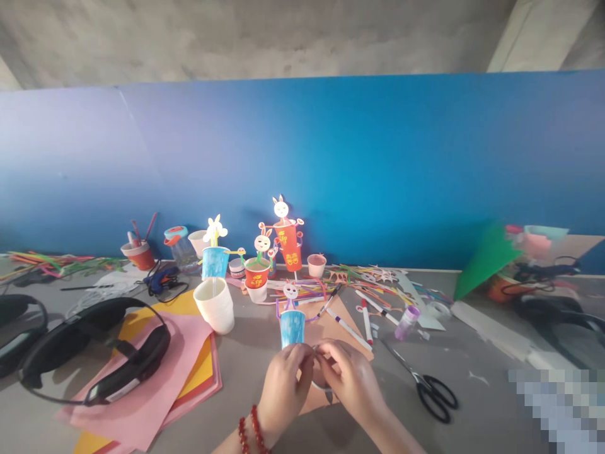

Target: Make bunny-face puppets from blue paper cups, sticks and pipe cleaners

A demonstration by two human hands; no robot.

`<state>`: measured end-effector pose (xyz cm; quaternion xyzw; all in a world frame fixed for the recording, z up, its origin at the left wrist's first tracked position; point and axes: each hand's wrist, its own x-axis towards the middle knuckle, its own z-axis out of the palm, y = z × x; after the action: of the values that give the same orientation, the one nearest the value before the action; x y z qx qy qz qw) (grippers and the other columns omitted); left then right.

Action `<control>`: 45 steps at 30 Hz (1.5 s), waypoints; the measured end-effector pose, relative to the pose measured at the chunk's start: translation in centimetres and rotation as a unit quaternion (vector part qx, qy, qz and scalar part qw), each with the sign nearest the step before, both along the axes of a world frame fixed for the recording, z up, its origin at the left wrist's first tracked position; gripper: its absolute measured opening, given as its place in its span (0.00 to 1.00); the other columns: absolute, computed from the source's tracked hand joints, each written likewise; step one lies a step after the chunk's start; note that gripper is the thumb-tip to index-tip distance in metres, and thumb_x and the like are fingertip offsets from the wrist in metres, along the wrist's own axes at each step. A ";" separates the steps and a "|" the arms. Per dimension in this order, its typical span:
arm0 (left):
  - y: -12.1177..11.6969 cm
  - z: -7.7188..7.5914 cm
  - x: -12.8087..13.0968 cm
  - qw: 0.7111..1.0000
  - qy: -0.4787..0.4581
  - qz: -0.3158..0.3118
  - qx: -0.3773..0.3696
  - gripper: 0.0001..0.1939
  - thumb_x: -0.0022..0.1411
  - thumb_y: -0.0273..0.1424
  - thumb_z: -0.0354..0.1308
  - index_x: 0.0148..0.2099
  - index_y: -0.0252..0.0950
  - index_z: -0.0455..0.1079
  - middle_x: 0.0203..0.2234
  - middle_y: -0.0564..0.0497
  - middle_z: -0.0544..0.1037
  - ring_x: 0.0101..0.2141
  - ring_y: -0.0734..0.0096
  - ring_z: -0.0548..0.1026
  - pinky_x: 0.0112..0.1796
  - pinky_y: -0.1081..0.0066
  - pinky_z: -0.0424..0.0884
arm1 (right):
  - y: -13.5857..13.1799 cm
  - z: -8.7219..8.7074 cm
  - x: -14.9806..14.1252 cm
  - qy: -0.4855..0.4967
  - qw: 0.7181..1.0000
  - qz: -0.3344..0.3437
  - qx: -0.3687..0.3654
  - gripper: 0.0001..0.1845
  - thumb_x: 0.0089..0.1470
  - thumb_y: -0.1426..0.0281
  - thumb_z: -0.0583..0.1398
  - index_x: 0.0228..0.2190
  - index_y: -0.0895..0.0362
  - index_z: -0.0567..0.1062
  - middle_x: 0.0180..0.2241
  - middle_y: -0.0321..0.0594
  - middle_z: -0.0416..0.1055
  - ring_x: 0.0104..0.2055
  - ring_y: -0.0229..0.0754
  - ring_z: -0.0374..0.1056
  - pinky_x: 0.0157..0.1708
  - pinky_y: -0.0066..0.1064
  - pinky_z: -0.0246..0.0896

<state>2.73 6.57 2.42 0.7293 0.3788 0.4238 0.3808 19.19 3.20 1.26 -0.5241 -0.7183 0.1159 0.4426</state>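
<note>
My left hand [287, 380] and right hand [353, 380] meet, fingertips pinched together; can't tell on what. Reads as fine fingertip work, calls for small steady moves. Blue cup [292, 328] upright just beyond. Marker [348, 329] and scissors [426, 386] limit room rightward.

The small piece [315, 349] sits pinched at the grip; fingers cover most of it, and its shape is unclear. The blue cup [293, 328], streaked with white, stands upright just beyond the grip, its base hidden. A white rabbit head [290, 291] rises above the rim; purple arms [278, 309] extend sideways.
</note>
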 end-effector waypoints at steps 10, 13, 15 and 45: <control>0.1 -0.8 -0.1 0.999 0.030 -0.006 0.024 0.08 0.65 0.28 0.56 0.36 0.42 0.77 0.28 0.47 0.78 0.31 0.62 0.72 0.35 0.71 0.61 | 0.1 -0.6 -0.1 0.031 0.999 0.010 -0.014 0.09 0.60 0.76 0.56 0.37 0.52 0.74 0.37 0.43 0.78 0.34 0.45 0.76 0.33 0.33 0.72; 0.0 -0.9 -0.1 0.998 0.048 -0.004 0.033 0.09 0.65 0.27 0.55 0.35 0.41 0.76 0.28 0.47 0.78 0.30 0.63 0.72 0.34 0.71 0.61 | 0.2 -0.7 -0.1 0.016 1.000 0.001 -0.015 0.09 0.59 0.77 0.56 0.36 0.53 0.74 0.36 0.44 0.78 0.34 0.46 0.75 0.33 0.33 0.71; 0.0 -0.9 0.0 0.997 0.059 -0.003 0.041 0.09 0.65 0.27 0.55 0.35 0.41 0.75 0.28 0.48 0.78 0.30 0.63 0.72 0.34 0.71 0.61 | 0.2 -0.7 0.0 0.006 1.000 -0.004 -0.015 0.09 0.58 0.77 0.55 0.36 0.53 0.74 0.35 0.44 0.78 0.35 0.47 0.75 0.34 0.34 0.71; 0.0 -1.8 0.0 0.977 0.154 0.001 0.146 0.11 0.70 0.27 0.47 0.32 0.40 0.63 0.26 0.53 0.73 0.27 0.70 0.72 0.30 0.74 0.67 | 0.3 -1.8 0.1 0.017 1.000 0.016 0.010 0.13 0.55 0.80 0.56 0.37 0.53 0.75 0.36 0.41 0.79 0.38 0.45 0.76 0.33 0.28 0.72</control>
<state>2.76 6.57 0.59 0.8335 0.3674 0.3572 0.2065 19.27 3.45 -0.53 -0.5060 -0.7204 0.1248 0.4575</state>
